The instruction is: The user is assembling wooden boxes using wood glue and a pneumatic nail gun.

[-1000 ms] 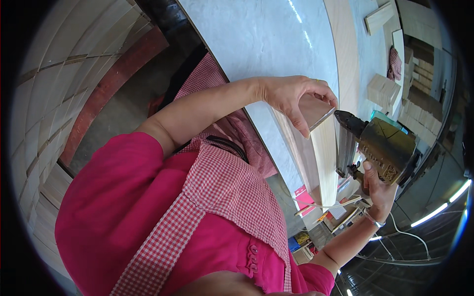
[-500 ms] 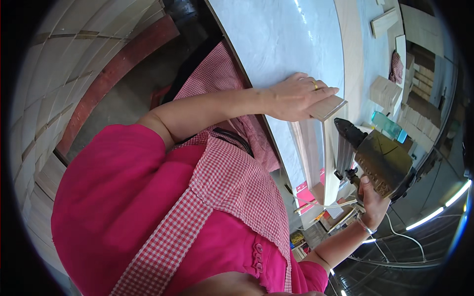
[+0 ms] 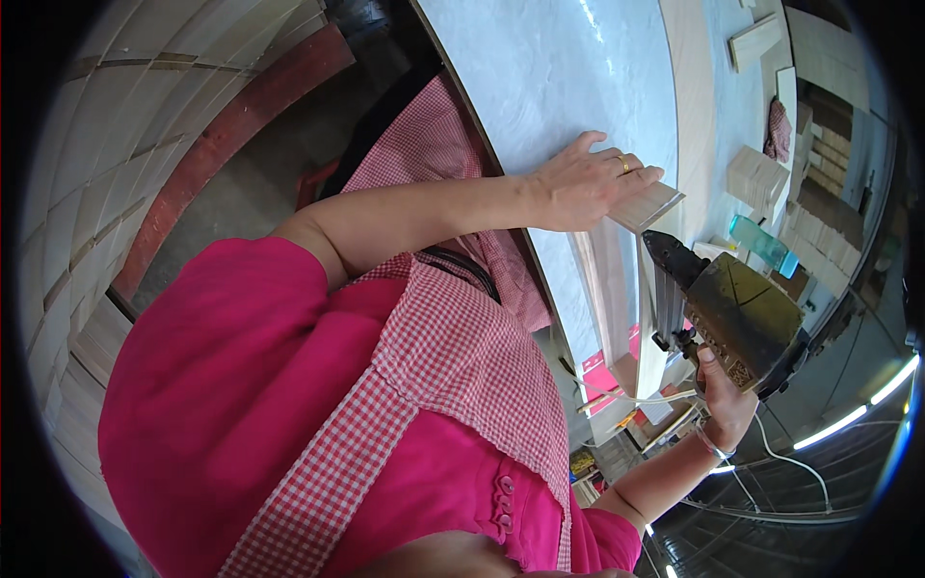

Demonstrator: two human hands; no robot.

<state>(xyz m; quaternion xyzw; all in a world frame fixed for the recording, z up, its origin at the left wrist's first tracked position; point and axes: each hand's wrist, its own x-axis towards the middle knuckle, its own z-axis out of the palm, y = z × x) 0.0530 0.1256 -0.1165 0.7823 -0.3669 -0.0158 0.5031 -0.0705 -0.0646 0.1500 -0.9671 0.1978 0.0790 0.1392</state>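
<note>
My left hand [image 3: 590,185], with a ring on one finger, bends over the end of a wooden board [image 3: 647,206] and grips it. Its thumb sticks out over the white tabletop. In my right hand [image 3: 725,393] is a nail gun [image 3: 742,306] with a worn olive body and a black nose. The nose rests at or very near the board's corner, where a long pale wooden strip [image 3: 651,360] meets it. My right fingers wrap round the handle and are partly hidden behind the gun's body.
Beyond the work, the white table [image 3: 540,67] carries a long wooden plank [image 3: 690,87], a stack of wood blocks [image 3: 756,177], a teal bottle [image 3: 759,243] and a checked cloth [image 3: 778,130]. A pale hose [image 3: 636,397] runs below the gun. Stacked boards [image 3: 106,193] rise at left.
The nail gun's nose has moved slightly left, up to the board's corner. My left thumb has spread away from the fingers, and that hand has shifted slightly up.
</note>
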